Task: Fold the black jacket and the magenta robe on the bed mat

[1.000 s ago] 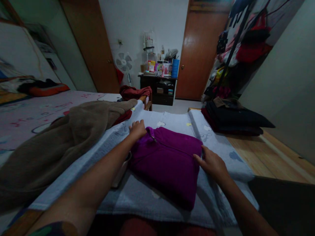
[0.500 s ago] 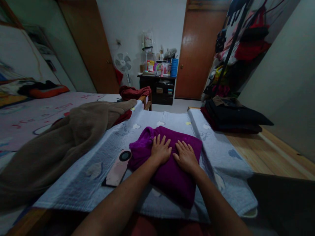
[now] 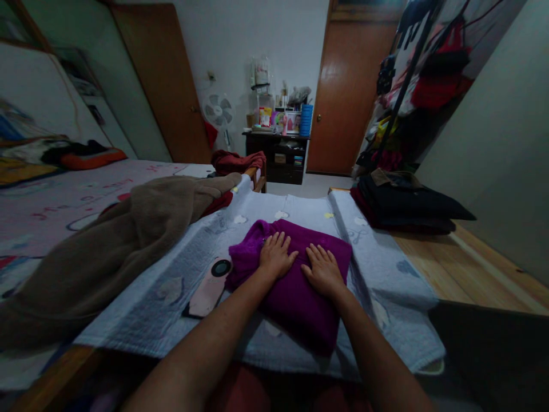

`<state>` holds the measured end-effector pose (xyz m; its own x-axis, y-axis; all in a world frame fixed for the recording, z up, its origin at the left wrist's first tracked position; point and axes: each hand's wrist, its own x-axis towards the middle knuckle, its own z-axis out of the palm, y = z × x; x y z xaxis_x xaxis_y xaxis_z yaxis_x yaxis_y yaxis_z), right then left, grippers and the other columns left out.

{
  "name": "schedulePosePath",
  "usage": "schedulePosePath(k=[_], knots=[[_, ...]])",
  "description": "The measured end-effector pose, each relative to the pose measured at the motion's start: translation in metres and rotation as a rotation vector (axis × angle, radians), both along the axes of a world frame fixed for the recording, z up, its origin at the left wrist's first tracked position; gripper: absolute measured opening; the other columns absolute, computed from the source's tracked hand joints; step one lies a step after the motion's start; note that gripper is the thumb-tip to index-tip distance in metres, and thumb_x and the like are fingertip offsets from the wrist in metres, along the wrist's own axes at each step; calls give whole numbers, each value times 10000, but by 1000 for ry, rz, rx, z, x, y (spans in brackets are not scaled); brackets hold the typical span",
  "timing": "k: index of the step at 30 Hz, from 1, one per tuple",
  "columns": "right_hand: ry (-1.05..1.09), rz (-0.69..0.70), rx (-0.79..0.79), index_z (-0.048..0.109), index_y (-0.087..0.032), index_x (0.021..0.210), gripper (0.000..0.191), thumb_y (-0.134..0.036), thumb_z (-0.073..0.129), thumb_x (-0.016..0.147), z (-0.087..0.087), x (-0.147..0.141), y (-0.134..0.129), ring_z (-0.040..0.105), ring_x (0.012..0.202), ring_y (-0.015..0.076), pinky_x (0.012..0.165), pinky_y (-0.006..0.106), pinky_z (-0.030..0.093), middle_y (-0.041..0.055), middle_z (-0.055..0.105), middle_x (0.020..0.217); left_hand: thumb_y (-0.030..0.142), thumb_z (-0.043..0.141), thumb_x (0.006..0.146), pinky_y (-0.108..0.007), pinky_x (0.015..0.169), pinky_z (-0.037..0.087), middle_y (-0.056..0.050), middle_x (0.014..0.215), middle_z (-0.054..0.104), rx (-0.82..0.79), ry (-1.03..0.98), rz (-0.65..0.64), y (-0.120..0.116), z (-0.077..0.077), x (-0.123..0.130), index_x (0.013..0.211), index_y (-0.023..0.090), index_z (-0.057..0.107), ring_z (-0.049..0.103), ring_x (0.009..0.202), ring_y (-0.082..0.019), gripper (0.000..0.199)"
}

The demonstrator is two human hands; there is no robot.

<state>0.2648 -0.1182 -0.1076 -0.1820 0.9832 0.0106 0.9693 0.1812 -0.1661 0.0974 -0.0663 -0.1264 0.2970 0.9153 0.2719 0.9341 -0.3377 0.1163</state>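
A folded purple garment (image 3: 300, 309) lies on the light blue quilted cloth (image 3: 171, 309) in front of me. My left hand (image 3: 277, 254) rests flat on its upper left part, near the fuzzy collar, fingers spread. Flat on the right part is my right hand (image 3: 323, 270), its fingers also extended. Neither hand grips anything. Just left of the garment, a pink phone (image 3: 208, 294) with a round dark camera area lies on the cloth.
A brown fuzzy garment (image 3: 141, 229) is heaped at the left, beside a bed (image 3: 51, 197). Folded dark clothes (image 3: 412, 200) are stacked on a wooden surface (image 3: 454, 263) at the right. Farther back stand a fan (image 3: 218, 110) and a dark cabinet (image 3: 277, 160).
The left hand has shifted slightly left and up on the garment. The right hand stays nearly in place. The view has tilted a little.
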Motion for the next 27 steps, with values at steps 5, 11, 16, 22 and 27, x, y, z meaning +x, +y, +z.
schedulePosePath(k=[5, 11, 16, 22, 27], knots=[[4, -6, 2, 342, -152, 1476, 633, -473, 346, 931, 0, 0, 0, 186, 1443, 247, 1162, 425, 85, 66, 274, 1559, 418, 395, 939, -511, 1119, 180, -132, 1455, 458, 109, 49, 19, 9, 5, -18, 1358, 175, 518, 321, 1376, -313, 499], [7, -10, -9, 337, -147, 1477, 640, -478, 341, 930, 2, -1, -1, 189, 1442, 248, 1162, 432, 90, 65, 267, 1561, 353, 391, 950, -490, 1134, 156, -127, 1463, 445, 174, 27, 0, 9, 18, -45, 1370, 189, 496, 358, 1350, -292, 463], [12, -13, -9, 339, -140, 1475, 642, -477, 340, 929, 2, 0, 0, 196, 1439, 254, 1161, 435, 90, 72, 275, 1559, 271, 377, 951, -477, 1106, 208, -127, 1376, 531, 185, -63, 145, -4, 22, -66, 1292, 195, 539, 450, 1262, -276, 386], [18, -10, -4, 346, -136, 1470, 636, -473, 344, 930, 1, 0, 0, 202, 1437, 259, 1158, 439, 97, 82, 283, 1555, 295, 435, 931, -369, 969, 367, -82, 1134, 667, 90, -181, 213, -15, 23, -80, 1102, 203, 622, 574, 1083, -240, 269], [24, -18, -2, 351, -136, 1467, 634, -470, 350, 928, 3, -1, -1, 206, 1436, 259, 1160, 433, 94, 80, 289, 1553, 273, 483, 903, -369, 966, 382, -80, 1162, 658, 57, -214, 140, -12, 30, -70, 1136, 196, 612, 570, 1082, -245, 276]])
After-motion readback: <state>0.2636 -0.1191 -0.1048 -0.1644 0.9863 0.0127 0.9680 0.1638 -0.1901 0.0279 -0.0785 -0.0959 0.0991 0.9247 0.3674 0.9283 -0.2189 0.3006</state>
